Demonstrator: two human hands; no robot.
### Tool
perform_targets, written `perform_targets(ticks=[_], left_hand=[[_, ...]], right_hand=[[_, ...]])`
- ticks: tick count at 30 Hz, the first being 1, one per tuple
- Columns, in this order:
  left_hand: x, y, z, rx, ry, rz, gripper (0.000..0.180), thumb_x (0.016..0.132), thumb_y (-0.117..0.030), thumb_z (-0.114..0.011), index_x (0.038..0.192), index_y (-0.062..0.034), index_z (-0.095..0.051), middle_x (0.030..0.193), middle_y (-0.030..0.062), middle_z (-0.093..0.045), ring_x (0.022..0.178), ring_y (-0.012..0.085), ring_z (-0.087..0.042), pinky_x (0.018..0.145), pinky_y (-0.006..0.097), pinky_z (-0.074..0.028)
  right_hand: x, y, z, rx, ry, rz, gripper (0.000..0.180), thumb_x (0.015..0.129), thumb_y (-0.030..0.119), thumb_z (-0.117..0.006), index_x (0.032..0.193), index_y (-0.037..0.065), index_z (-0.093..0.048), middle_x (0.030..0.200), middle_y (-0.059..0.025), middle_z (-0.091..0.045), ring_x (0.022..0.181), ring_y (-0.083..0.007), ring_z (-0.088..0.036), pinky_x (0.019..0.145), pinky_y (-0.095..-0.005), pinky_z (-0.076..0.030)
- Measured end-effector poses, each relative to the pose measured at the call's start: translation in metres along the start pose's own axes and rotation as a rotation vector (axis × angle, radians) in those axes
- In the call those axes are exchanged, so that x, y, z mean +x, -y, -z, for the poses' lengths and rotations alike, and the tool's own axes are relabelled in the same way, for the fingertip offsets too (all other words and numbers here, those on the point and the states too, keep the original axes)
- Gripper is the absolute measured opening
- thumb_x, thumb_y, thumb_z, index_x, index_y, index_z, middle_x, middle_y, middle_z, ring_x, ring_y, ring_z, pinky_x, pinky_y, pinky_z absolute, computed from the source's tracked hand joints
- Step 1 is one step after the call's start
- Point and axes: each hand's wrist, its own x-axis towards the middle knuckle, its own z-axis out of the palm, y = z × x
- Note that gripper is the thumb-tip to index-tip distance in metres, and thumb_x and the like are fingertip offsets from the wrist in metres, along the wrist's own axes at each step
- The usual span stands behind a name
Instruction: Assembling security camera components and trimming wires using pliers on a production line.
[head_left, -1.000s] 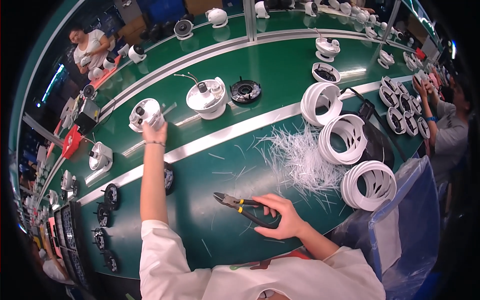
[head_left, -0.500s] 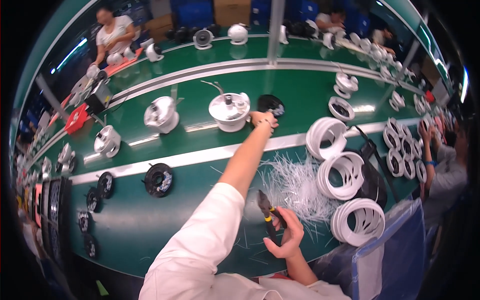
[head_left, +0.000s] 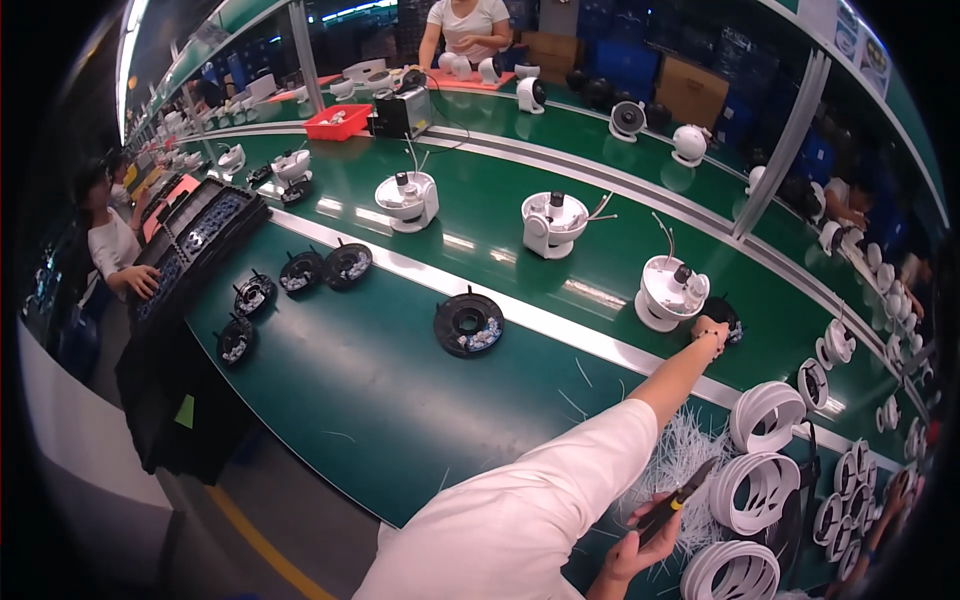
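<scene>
My left arm reaches far out to the right across the bench. My left hand (head_left: 711, 336) is closed at the near edge of a black round part (head_left: 725, 316) with small electronic pieces on it; some fingers are hidden. Close beside it on the green belt stands a white round housing (head_left: 668, 292) with a black knob and wires sticking up. Lower down, my right hand (head_left: 648, 540) grips a pair of black and yellow cutting pliers (head_left: 684, 491), jaws pointing up and right. Behind the pliers lies a heap of thin white plastic strips (head_left: 682, 452).
Stacked white rings (head_left: 752, 492) stand on the right. Several black round parts, one (head_left: 468, 322) at mid-bench, lie to the left. More white housings (head_left: 555, 222) line the belt. A red tray (head_left: 338, 121) sits farther back. At the left a person's hand (head_left: 136, 281) rests on black trays (head_left: 205, 232).
The view has swung to the left, so everything appears farther right. My left hand stays at the black round part beside the white housing. My right hand still holds the cutting pliers, now angled rightward.
</scene>
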Motion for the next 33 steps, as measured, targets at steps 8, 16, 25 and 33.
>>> perform_targets(ticks=[8,16,25,33], left_hand=[[-0.074,0.005,0.004,-0.271,0.416,0.033,0.024,0.080,-0.005,-0.049,0.098,0.0102,-0.046,0.088,0.0209,-0.058,0.067,0.0279,-0.063,0.052,0.034,-0.055],[-0.239,-0.030,0.294,0.031,0.299,-0.163,0.033,0.084,-0.015,-0.051,0.110,0.0041,-0.045,0.093,0.0126,-0.057,0.075,0.0164,-0.060,0.065,0.027,-0.053],[-0.265,0.045,0.548,0.200,-0.657,-0.152,0.038,0.083,-0.016,-0.054,0.111,0.0059,-0.039,0.081,0.0124,-0.058,0.062,0.0188,-0.062,0.051,0.025,-0.052],[-0.209,-0.068,0.338,0.843,-0.407,-1.037,0.017,0.080,-0.015,-0.055,0.090,-0.0014,-0.058,0.064,0.0073,-0.059,0.054,0.0088,-0.051,0.048,0.022,-0.040]], right_hand=[[0.012,0.000,0.012,0.132,-0.240,0.024,0.080,0.066,0.037,-0.056,0.125,-0.005,-0.023,0.116,-0.0153,-0.036,0.073,-0.0149,-0.042,0.058,-0.0256,-0.035],[0.020,0.012,0.001,0.336,-0.095,-0.027,0.078,0.068,0.042,-0.051,0.126,-0.003,-0.024,0.108,-0.0139,-0.039,0.083,-0.0204,-0.044,0.064,-0.0277,-0.037],[0.013,0.012,-0.002,0.392,-0.009,-0.266,0.086,0.065,0.048,-0.064,0.125,-0.002,-0.028,0.105,-0.0124,-0.045,0.085,-0.0209,-0.049,0.064,-0.0303,-0.040],[0.032,0.015,-0.006,0.384,-0.020,-0.205,0.073,0.070,0.039,-0.060,0.119,-0.007,-0.032,0.107,-0.0141,-0.044,0.086,-0.0176,-0.049,0.069,-0.0282,-0.041]])
